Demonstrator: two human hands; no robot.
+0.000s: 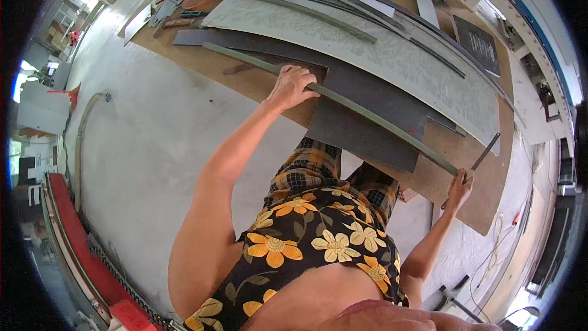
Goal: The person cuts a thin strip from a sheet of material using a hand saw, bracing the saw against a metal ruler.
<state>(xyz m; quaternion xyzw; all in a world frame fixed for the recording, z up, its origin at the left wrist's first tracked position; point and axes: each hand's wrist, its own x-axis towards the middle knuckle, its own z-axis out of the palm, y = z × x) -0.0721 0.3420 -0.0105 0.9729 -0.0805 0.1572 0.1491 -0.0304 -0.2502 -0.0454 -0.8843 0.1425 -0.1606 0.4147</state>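
Observation:
A long, thin green strip (pixel 380 121) lies diagonally over the work table, above dark grey sheets (pixel 361 138). My left hand (pixel 293 88) grips the strip left of its middle, with the fingers wrapped over it. At the strip's right end, my right hand (pixel 459 189) is closed around it. A thin dark rod (pixel 487 150) sticks up from my right hand, slanting to the upper right. Beyond the strip lies a large light patterned panel (pixel 355 55) with several long narrow strips on it.
The brown table board (pixel 484 208) has its near edge by my legs. Hand tools (pixel 177 23) lie at its far left. A dark sheet with printed text (pixel 476 46) is at the far right. A hose (pixel 86 129) and a red beam (pixel 76 245) are on the left.

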